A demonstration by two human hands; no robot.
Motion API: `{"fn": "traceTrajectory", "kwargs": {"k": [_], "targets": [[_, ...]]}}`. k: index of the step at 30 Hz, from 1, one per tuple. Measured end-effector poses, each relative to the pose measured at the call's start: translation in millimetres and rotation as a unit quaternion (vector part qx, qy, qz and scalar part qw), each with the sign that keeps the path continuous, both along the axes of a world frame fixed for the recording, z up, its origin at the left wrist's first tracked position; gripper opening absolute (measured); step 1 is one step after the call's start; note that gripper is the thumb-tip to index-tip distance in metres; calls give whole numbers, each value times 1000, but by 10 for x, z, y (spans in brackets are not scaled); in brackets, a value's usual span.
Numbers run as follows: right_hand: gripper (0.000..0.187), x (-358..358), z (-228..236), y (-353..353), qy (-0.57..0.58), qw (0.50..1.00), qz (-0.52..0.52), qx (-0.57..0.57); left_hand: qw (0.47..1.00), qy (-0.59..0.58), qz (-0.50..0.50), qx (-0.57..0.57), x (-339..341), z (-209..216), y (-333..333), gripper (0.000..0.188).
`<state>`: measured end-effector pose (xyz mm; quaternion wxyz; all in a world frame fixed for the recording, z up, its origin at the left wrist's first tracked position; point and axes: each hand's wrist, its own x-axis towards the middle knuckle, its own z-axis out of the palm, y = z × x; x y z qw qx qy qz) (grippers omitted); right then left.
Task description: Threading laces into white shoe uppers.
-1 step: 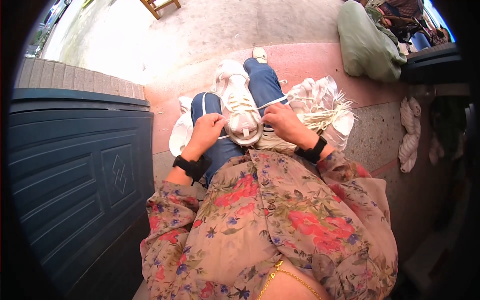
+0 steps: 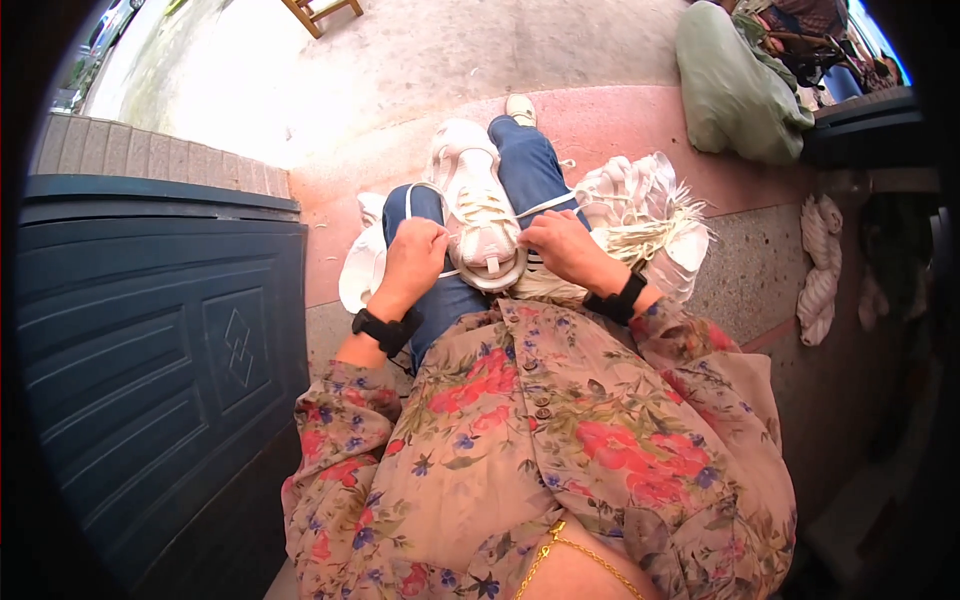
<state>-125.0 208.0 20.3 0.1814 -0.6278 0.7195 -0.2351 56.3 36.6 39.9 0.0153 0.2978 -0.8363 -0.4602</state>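
A white sneaker (image 2: 482,205) lies between my thighs, its heel end towards me and its toe away. Pale laces run through its eyelets. On the left, a loop of white shoelace (image 2: 409,200) crosses my jeans towards my left hand (image 2: 413,262), whose fingers are closed in a pinch on the lace beside the shoe's heel. My right hand (image 2: 570,248) is pinched on the lace at the shoe's other side; a lace stretch also passes over my right thigh. The lace ends within both hands are hidden by the fingers.
A pile of white shoes (image 2: 625,190) and a bundle of cream laces (image 2: 655,228) lie right of my leg. More white shoes (image 2: 362,268) rest at left. A blue panelled door (image 2: 150,340) stands left. A green sack (image 2: 735,90) and wooden stool (image 2: 322,14) are farther off.
Both hands have shifted very slightly: the left a little away from me, the right a little to the left. The sneaker stays in place.
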Motion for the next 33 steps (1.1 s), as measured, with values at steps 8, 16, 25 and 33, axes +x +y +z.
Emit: {"fn": "traceTrajectory", "kwargs": {"k": [8, 16, 25, 33], "targets": [[11, -32, -127, -222, 16, 997, -80, 11, 946, 9, -15, -324, -60, -189, 74, 10], [9, 56, -115, -393, 195, 980, -16, -13, 940, 7, -38, -338, -79, -187, 52, 12], [4, 67, -18, -487, 311, 940, 144, -3, 931, -24, -52, -361, -189, -107, 87, 6], [3, 38, -136, -412, 221, 974, 56, -10, 855, -7, -207, -475, -388, -111, 63, 5]]}}
